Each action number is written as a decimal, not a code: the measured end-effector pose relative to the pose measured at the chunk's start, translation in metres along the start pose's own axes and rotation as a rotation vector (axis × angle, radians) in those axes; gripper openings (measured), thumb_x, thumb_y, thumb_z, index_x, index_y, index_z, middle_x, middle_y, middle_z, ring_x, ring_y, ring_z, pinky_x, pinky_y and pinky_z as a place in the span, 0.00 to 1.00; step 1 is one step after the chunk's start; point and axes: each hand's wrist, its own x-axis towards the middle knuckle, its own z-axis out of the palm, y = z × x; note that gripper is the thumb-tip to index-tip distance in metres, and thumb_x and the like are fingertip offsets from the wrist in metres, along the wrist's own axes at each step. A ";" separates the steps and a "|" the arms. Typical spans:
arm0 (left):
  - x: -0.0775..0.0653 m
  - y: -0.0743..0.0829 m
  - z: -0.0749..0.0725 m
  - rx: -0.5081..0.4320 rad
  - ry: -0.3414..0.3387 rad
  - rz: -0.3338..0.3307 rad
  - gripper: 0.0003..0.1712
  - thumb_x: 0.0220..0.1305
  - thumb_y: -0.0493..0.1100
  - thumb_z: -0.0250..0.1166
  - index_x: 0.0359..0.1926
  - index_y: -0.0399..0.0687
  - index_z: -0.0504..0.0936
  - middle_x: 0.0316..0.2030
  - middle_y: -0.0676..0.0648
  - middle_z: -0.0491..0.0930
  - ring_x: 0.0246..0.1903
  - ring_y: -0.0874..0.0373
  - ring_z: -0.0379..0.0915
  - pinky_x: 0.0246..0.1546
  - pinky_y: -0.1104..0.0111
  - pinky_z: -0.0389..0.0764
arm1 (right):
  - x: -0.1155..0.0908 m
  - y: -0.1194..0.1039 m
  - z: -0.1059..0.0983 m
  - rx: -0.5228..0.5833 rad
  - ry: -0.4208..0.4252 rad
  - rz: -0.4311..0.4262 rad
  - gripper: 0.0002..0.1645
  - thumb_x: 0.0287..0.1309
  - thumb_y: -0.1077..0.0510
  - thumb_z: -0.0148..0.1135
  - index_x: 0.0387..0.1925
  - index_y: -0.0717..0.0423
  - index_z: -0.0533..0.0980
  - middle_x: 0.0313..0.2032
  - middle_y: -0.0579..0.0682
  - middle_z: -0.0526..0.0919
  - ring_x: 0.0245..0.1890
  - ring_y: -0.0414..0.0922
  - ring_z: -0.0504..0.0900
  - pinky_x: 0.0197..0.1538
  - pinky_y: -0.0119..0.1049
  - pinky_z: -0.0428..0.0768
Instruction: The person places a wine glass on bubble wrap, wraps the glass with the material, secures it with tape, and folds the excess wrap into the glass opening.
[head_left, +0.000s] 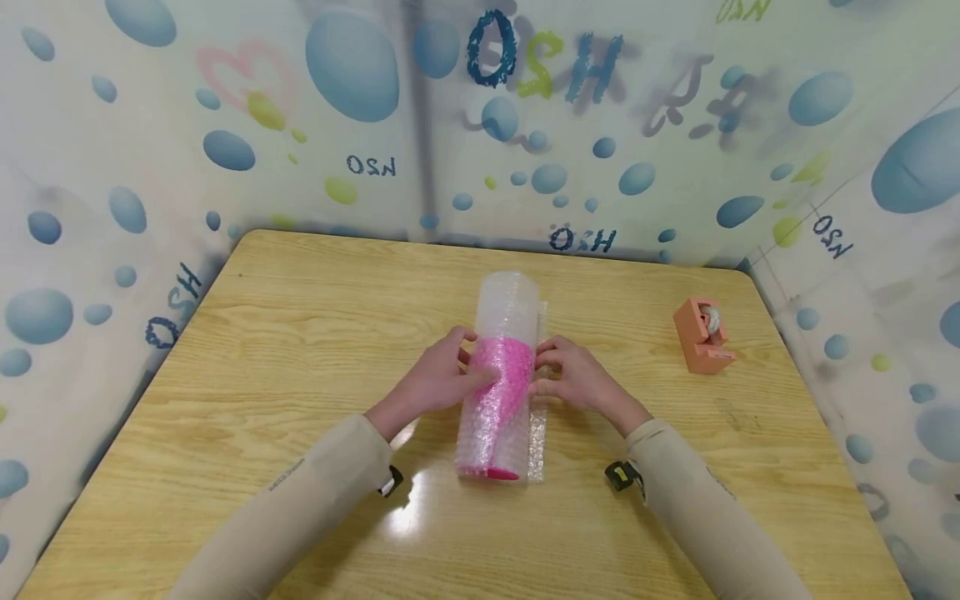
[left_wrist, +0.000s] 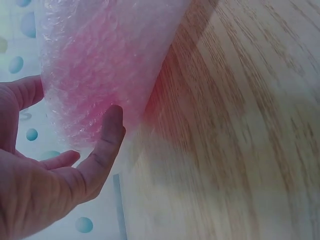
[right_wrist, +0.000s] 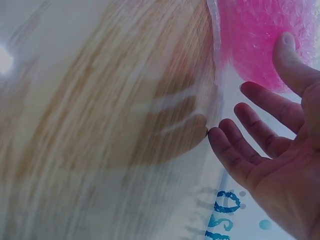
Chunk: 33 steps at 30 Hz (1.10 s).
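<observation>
A bubble-wrap roll (head_left: 513, 317) lies lengthwise in front of me on the wooden table (head_left: 315, 325), with something bright pink (head_left: 504, 371) showing through its layers. A loose strip of bubble wrap (head_left: 537, 442) sticks out flat along its right side. My left hand (head_left: 442, 371) is at the roll's left side, thumb over the top and fingers apart; the left wrist view shows the thumb against the bubble wrap (left_wrist: 100, 60). On the other side, my right hand (head_left: 573, 375) has its fingertips by the roll and the loose strip, fingers spread and loosely bent in the right wrist view.
An orange tape dispenser (head_left: 703, 337) with a roll of clear tape (head_left: 709, 320) stands at the right of the table. Walls with blue and green spots (head_left: 352, 67) close in the back and both sides. Light glares off the tabletop near the left sleeve (head_left: 300, 500).
</observation>
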 end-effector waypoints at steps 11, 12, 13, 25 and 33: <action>0.002 0.004 0.004 -0.012 0.019 -0.090 0.45 0.56 0.62 0.68 0.66 0.46 0.60 0.50 0.42 0.74 0.44 0.50 0.75 0.40 0.61 0.81 | -0.009 -0.005 -0.013 0.141 -0.028 0.089 0.25 0.56 0.48 0.68 0.52 0.57 0.77 0.53 0.54 0.77 0.53 0.53 0.78 0.54 0.47 0.80; 0.002 0.004 0.005 -0.007 0.015 -0.100 0.46 0.56 0.63 0.67 0.67 0.46 0.60 0.51 0.42 0.74 0.44 0.50 0.75 0.41 0.60 0.80 | -0.009 -0.005 -0.013 0.155 -0.028 0.095 0.25 0.57 0.47 0.68 0.52 0.56 0.77 0.52 0.54 0.77 0.53 0.53 0.78 0.54 0.47 0.80; 0.003 0.004 0.005 -0.002 0.010 -0.109 0.47 0.56 0.64 0.67 0.67 0.46 0.59 0.51 0.42 0.74 0.45 0.50 0.75 0.42 0.60 0.80 | -0.010 -0.006 -0.014 0.164 -0.028 0.098 0.26 0.57 0.46 0.67 0.51 0.56 0.77 0.52 0.54 0.77 0.53 0.54 0.78 0.54 0.47 0.80; 0.005 0.002 0.009 -0.082 -0.053 -0.084 0.45 0.58 0.64 0.65 0.66 0.42 0.61 0.49 0.40 0.76 0.44 0.50 0.77 0.40 0.61 0.82 | -0.009 -0.016 -0.009 0.123 0.004 0.151 0.30 0.52 0.38 0.70 0.48 0.55 0.78 0.49 0.52 0.78 0.51 0.52 0.77 0.51 0.46 0.80; 0.004 -0.004 0.007 -0.085 -0.047 -0.052 0.40 0.64 0.64 0.59 0.68 0.47 0.63 0.52 0.41 0.76 0.48 0.49 0.76 0.44 0.59 0.80 | -0.008 -0.015 -0.008 0.100 0.011 0.129 0.27 0.52 0.42 0.71 0.48 0.56 0.80 0.49 0.54 0.78 0.50 0.52 0.77 0.52 0.48 0.79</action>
